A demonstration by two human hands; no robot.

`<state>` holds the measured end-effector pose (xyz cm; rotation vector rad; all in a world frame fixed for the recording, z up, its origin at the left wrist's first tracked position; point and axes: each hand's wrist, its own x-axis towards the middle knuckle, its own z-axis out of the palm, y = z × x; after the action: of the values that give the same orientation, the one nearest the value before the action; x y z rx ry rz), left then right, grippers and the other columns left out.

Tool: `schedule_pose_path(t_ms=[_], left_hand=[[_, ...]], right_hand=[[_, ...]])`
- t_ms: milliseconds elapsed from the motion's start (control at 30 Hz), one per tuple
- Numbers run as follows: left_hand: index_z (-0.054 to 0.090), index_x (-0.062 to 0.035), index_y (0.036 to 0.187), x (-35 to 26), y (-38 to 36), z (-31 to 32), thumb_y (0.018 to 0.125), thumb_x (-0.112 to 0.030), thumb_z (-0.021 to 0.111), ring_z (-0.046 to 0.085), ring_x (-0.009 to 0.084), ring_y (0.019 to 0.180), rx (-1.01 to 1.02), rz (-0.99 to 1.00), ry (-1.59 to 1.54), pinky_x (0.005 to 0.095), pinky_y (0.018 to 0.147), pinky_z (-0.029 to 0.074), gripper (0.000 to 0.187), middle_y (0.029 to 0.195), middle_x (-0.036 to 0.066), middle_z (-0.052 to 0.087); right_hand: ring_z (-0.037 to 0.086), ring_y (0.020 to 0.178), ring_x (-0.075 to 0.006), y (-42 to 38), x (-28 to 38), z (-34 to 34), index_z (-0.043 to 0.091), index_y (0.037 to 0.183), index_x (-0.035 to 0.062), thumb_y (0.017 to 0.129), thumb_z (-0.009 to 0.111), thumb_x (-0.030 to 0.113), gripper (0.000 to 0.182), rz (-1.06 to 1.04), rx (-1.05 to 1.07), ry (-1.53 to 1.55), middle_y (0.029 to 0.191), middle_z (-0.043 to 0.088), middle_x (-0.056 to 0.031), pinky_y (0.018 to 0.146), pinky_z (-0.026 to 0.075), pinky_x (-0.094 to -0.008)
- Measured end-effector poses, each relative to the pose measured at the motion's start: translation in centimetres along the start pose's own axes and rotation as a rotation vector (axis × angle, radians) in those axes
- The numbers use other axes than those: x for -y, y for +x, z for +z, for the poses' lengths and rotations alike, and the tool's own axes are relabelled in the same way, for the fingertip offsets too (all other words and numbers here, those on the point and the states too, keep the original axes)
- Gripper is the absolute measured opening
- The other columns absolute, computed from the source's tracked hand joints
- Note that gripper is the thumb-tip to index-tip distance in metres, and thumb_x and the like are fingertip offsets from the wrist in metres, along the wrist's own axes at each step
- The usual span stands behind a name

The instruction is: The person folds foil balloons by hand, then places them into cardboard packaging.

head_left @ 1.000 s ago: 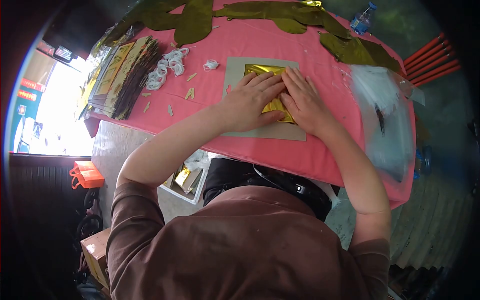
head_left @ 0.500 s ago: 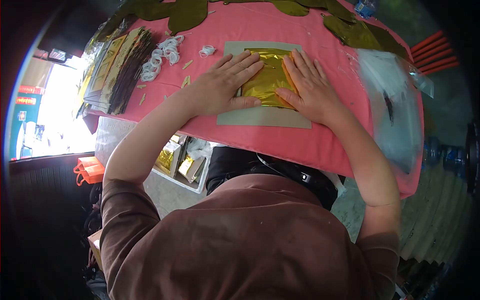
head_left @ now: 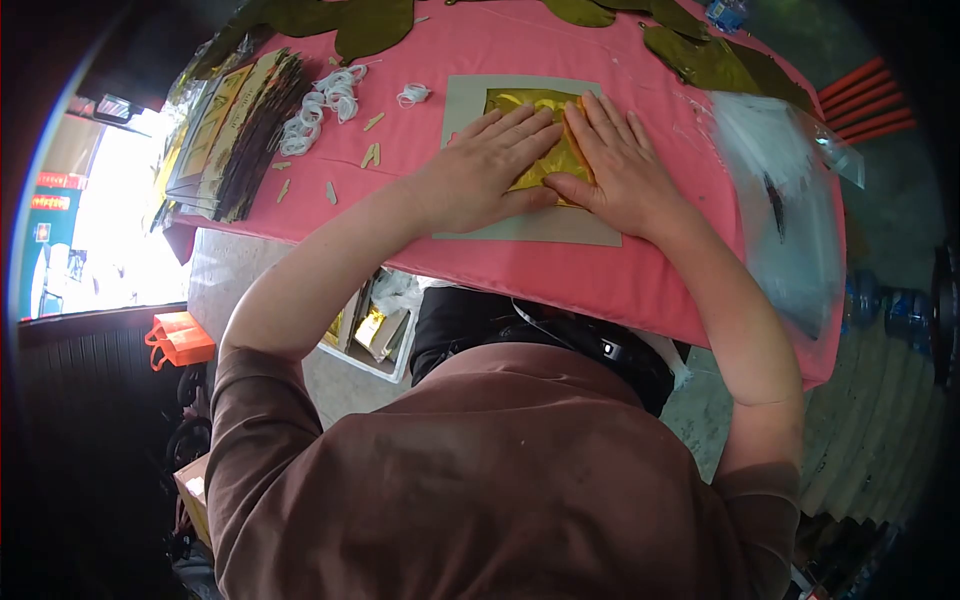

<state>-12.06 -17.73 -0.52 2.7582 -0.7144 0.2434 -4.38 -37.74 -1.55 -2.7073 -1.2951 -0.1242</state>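
Note:
A shiny gold foil sheet [head_left: 510, 98] lies on a larger grey-beige board [head_left: 530, 229] on the pink-covered table. My left hand [head_left: 495, 160] rests flat across the foil's left part, fingers stretched toward the upper right. On the foil's right side lies my right hand [head_left: 620, 165], also flat, its fingers pointing up and its thumb reaching left. The two thumbs come close together near the foil's lower edge. Neither hand grips anything. Much of the foil is hidden under the hands.
Left on the pink tablecloth [head_left: 420, 150] stand a stack of printed paper pieces [head_left: 235, 140], white cord [head_left: 325, 110] and small beige slips [head_left: 371, 155]. Clear plastic bags [head_left: 790, 230] lie right. Dark olive-gold sheets [head_left: 375, 30] line the back. A white box [head_left: 370, 365] sits below.
My left hand has slid right across the foil, closer to my right hand. My right hand has hardly moved.

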Motion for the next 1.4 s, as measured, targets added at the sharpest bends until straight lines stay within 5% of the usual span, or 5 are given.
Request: schedule_pose_path(t_ms=[367, 633, 933, 1133, 1400], left_hand=[[0.031, -0.0026, 0.137, 0.0, -0.2, -0.3, 0.09, -0.05, 0.043, 0.023, 0.0289, 0.136, 0.04, 0.019, 0.064, 0.0423, 0.11, 0.019, 0.068, 0.143, 0.017, 0.031], [0.025, -0.0064, 0.141, -0.3, -0.3, -0.7, 0.089, -0.041, 0.048, 0.019, 0.0279, 0.137, 0.08, -0.006, 0.036, 0.0437, 0.112, 0.016, 0.066, 0.146, 0.015, 0.025], [0.029, -0.0023, 0.138, -0.5, -0.3, -0.3, 0.09, -0.047, 0.041, 0.022, 0.0293, 0.136, 0.023, 0.018, 0.087, 0.0435, 0.111, 0.017, 0.066, 0.145, 0.017, 0.027], [0.03, -0.001, 0.138, -1.4, 0.4, 0.5, 0.09, -0.045, 0.042, 0.022, 0.0305, 0.136, 0.018, 0.032, 0.054, 0.0436, 0.111, 0.017, 0.066, 0.144, 0.018, 0.028], [0.032, -0.0005, 0.136, -5.6, 2.1, 1.8, 0.086, -0.039, 0.051, 0.023, 0.0307, 0.135, 0.018, 0.044, -0.029, 0.0437, 0.11, 0.02, 0.065, 0.141, 0.019, 0.032]], right_hand=[[0.004, 0.141, -0.0234, -1.2, -2.8, -2.9, 0.009, 0.146, 0.0113, 0.07, 0.063, 0.06, 0.105, -0.039, 0.262, 0.11, 0.152, 0.008, -0.0109, 0.113, 0.004, -0.0416], [0.002, 0.141, -0.0216, -1.6, -4.3, -4.7, 0.011, 0.146, 0.0095, 0.064, 0.076, 0.044, 0.11, -0.042, 0.372, 0.289, 0.152, 0.007, -0.0102, 0.114, 0.002, -0.0386], [0.046, 0.122, -0.021, -0.7, -6.4, -3.8, 0.051, 0.125, 0.0009, 0.088, 0.056, 0.014, 0.039, 0.229, 0.063, 0.822, 0.128, 0.052, -0.0157, 0.101, 0.034, -0.0299], [0.045, 0.123, -0.0292, -0.5, -4.1, -2.8, 0.05, 0.122, -0.0045, 0.091, 0.05, 0.015, 0.037, 0.083, -0.18, 0.531, 0.127, 0.051, -0.02, 0.102, 0.033, -0.0335], [0.029, 0.132, -0.0336, -2.6, -2.8, -0.9, 0.041, 0.129, -0.0051, 0.094, 0.043, 0.028, 0.048, -0.022, -0.151, 0.38, 0.138, 0.035, -0.0231, 0.109, 0.022, -0.041]])
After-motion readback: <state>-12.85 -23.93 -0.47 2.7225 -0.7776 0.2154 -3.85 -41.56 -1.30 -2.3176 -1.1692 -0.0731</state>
